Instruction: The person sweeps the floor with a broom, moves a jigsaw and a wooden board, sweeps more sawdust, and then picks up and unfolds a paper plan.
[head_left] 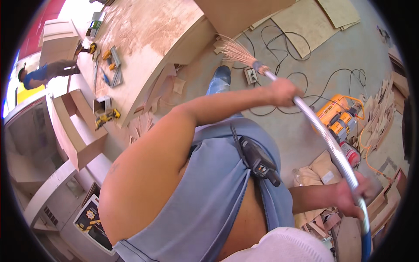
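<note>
A straw broom [238,50] slants across the right half of the view. Its long silver handle [321,126] runs from the bristles down to a blue end at the lower right. My left hand [283,92] is wrapped round the upper handle, near the bristles. Farther down the handle, my right hand [354,194] grips it, somewhat blurred. The bristle tips reach beside the base of a wooden bench, above my jeans-clad leg [218,81]. A black two-way radio [259,161] hangs on my blue shirt.
Black cables [286,48] loop across the floor, with an outlet box [251,76] near the broom. An orange-yellow machine [338,115] and wood scraps [379,105] stand right. Power tools [112,59] lie on the dusty bench [152,26]. Another person [41,76] is far left.
</note>
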A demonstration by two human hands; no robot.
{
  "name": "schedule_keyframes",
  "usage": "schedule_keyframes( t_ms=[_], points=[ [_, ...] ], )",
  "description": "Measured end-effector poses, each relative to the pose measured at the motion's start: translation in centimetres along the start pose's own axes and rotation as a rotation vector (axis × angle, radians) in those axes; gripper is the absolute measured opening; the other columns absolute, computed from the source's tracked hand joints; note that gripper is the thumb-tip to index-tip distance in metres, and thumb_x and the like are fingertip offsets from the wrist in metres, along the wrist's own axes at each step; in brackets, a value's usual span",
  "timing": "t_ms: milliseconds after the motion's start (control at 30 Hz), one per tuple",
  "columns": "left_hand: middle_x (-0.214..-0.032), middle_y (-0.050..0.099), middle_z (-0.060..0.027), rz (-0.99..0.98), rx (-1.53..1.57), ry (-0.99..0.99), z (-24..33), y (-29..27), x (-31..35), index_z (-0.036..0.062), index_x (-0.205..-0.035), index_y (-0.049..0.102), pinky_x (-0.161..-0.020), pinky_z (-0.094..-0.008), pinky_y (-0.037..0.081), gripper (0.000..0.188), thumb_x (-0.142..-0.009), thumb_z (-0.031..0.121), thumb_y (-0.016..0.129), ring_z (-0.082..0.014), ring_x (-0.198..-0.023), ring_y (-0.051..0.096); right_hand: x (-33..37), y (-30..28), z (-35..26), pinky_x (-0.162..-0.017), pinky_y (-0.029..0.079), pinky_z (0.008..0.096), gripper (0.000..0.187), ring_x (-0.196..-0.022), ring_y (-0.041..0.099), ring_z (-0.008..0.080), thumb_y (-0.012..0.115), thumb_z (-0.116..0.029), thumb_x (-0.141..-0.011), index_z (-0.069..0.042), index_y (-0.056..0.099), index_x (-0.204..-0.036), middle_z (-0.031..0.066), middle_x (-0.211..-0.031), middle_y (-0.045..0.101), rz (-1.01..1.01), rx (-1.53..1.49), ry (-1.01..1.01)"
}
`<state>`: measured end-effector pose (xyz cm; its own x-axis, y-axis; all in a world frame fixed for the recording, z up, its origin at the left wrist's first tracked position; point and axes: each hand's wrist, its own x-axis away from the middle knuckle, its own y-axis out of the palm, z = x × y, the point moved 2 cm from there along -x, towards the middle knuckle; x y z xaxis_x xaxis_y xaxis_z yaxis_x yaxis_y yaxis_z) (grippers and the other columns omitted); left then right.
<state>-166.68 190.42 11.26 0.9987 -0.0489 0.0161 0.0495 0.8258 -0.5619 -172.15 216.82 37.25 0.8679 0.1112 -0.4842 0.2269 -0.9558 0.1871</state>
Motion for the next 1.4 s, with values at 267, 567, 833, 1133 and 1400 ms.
schedule_keyframes(
  t_ms=[267,567,833,1133,1400],
  points=[
    [-0.081,0.064,-0.0061,0.435,-0.175,0.073,-0.5,3.1,10.4,0.0166,-0.086,0.071,-0.077,-0.0442,0.051,0.015,-0.073,0.018,0.079,-0.0318,-0.083,0.064,6.6,-6.5,-7.4,-0.071,0.039,0.0332,0.027,-0.076,0.048,0.0192,0.06,-0.03,-0.099,-0.006,0.057,-0.087,0.0054,-0.079,0.048,0.129,0.177,-0.229],
    [-0.094,0.068,-0.0055,0.218,-0.182,-0.382,-3.4,15.4,24.5,0.0208,-0.095,0.074,-0.088,-0.0432,0.051,0.021,-0.075,0.023,0.08,-0.0306,-0.097,0.064,23.5,-3.4,2.3,-0.072,0.045,0.0313,0.019,-0.074,0.056,0.0168,0.056,-0.015,-0.102,-0.003,0.059,-0.088,0.0099,-0.082,0.066,-0.49,0.306,0.374],
    [-0.084,0.07,-0.0091,-0.037,0.007,-0.175,2.6,11.0,29.2,0.0174,-0.095,0.073,-0.073,-0.0464,0.054,0.022,-0.078,0.03,0.08,-0.0337,-0.084,0.069,20.8,-6.7,-8.0,-0.058,0.033,0.0296,0.043,-0.058,0.037,0.0136,0.058,-0.026,-0.103,-0.016,0.036,-0.067,-0.0016,-0.067,0.035,-0.439,-0.133,0.229],
    [-0.089,0.07,-0.0073,0.548,-0.062,-0.221,-3.2,9.4,40.9,0.0213,-0.104,0.073,-0.077,-0.0501,0.053,0.03,-0.078,0.035,0.081,-0.0337,-0.089,0.069,32.1,6.0,-9.6,-0.057,0.032,0.0301,0.036,-0.059,0.04,0.0157,0.059,-0.018,-0.096,-0.012,0.041,-0.066,0.0008,-0.066,0.041,-0.761,0.216,0.126],
    [-0.086,0.071,-0.0103,0.303,0.136,-0.225,2.9,7.4,44.7,0.0249,-0.112,0.074,-0.076,-0.0476,0.054,0.036,-0.077,0.031,0.082,-0.0352,-0.087,0.068,30.5,3.9,-19.5,-0.053,0.034,0.0287,0.043,-0.053,0.044,0.0123,0.069,-0.028,-0.094,-0.015,0.04,-0.065,-0.0028,-0.057,0.042,-0.573,-0.262,0.165]
  ],
)
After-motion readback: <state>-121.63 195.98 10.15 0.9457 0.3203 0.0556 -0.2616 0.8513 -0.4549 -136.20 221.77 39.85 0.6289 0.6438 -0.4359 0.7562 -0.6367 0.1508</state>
